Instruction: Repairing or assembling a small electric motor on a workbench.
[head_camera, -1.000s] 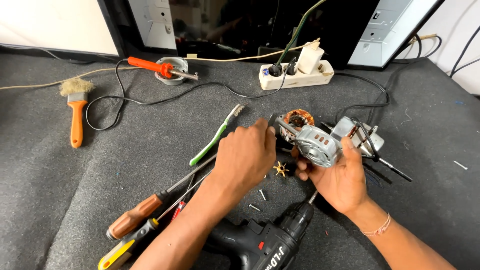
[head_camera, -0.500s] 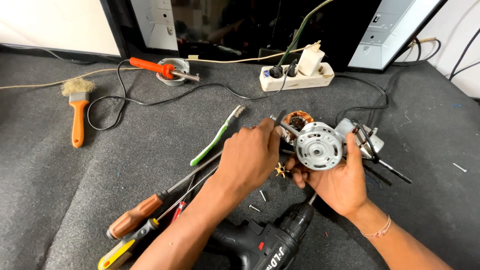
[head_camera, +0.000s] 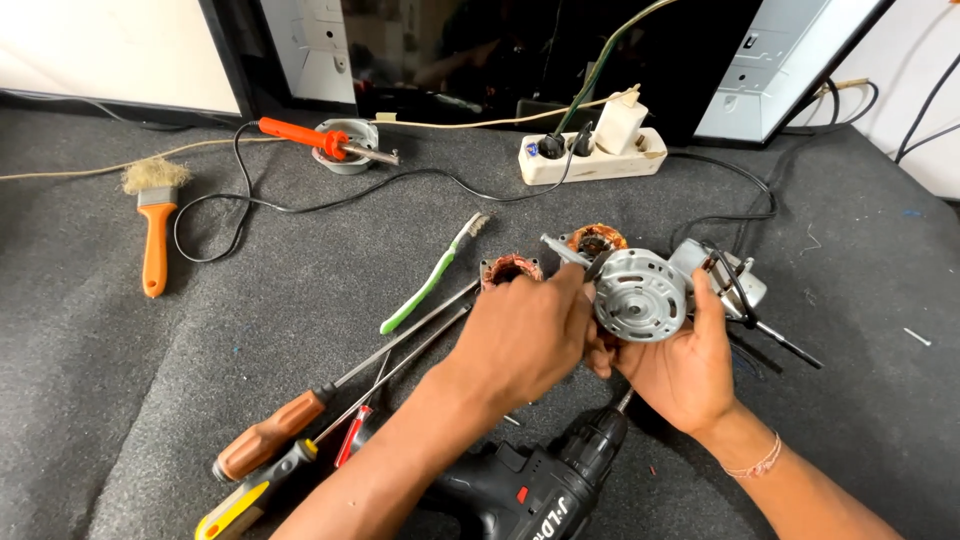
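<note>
turning since a moment ago, the round grey motor housing (head_camera: 640, 296) now faces up over the desk's middle, right hand (head_camera: 680, 370) grasping it, left hand (head_camera: 525, 335) fingers pinched at its rim.

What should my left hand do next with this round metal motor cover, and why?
Probably keep the right hand cupped under the round grey motor cover and let the left hand work its fingers along the cover's left edge. The left fingertips already pinch there, the cover faces the camera, and the screwdrivers lie untouched on the mat, so a small hand adjustment seems nearest.
</note>
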